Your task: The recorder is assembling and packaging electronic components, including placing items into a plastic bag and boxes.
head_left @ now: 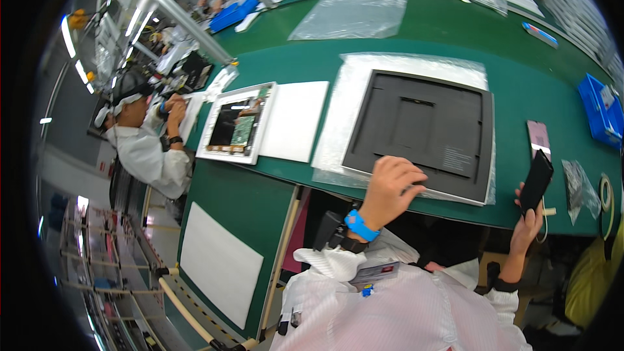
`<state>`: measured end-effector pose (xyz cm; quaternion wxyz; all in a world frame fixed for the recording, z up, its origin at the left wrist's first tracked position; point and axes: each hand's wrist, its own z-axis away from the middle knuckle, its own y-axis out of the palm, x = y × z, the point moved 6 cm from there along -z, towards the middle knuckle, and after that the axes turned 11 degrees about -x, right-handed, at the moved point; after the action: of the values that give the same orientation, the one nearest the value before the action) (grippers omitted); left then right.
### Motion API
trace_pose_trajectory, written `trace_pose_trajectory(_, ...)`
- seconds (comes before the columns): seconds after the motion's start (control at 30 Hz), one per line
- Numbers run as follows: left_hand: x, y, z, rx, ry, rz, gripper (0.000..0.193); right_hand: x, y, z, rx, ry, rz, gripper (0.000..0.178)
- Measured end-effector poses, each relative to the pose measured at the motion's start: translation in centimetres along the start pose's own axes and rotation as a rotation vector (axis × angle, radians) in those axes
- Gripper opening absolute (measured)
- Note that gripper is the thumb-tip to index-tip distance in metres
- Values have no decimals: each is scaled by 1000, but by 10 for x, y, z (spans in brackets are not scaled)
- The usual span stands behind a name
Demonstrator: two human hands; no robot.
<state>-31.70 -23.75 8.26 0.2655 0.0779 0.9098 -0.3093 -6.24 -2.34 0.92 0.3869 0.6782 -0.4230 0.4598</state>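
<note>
A black rectangular back panel (416, 107) with a white edge lies on a white foam sheet and clear plastic wrap (331, 149) on the green bench. Over the panel's near edge is my left hand (394, 188), its fingers loosely bent and apart, with nothing visible in them. I cannot tell whether the fingertips touch the panel. My right hand (530, 224) holds up a black smartphone (537, 181) at the bench's front edge, tilted, fingers around its lower end. Behind it on the bench lies a pink phone-like slab (538, 135).
Left of the panel are a white foam sheet (296, 120) and an opened white-framed unit (237, 123) showing a circuit board. A co-worker (146, 130) sits at the far left. A blue bin (601, 110), a plastic bag (578, 185) and a tape roll (606, 194) lie right.
</note>
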Motion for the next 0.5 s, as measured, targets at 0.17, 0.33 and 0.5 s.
trace_pose_trajectory(0.17,4,5,6,-3,-23,35,20,-1,2,-1,21,-28,13,64)
trace_pose_trajectory(0.33,8,3,8,-40,-34,32,23,0,6,-2,34,-41,-17,62)
trace_pose_trajectory(0.5,9,4,12,-74,-16,50,25,2,6,-3,29,-47,-2,61)
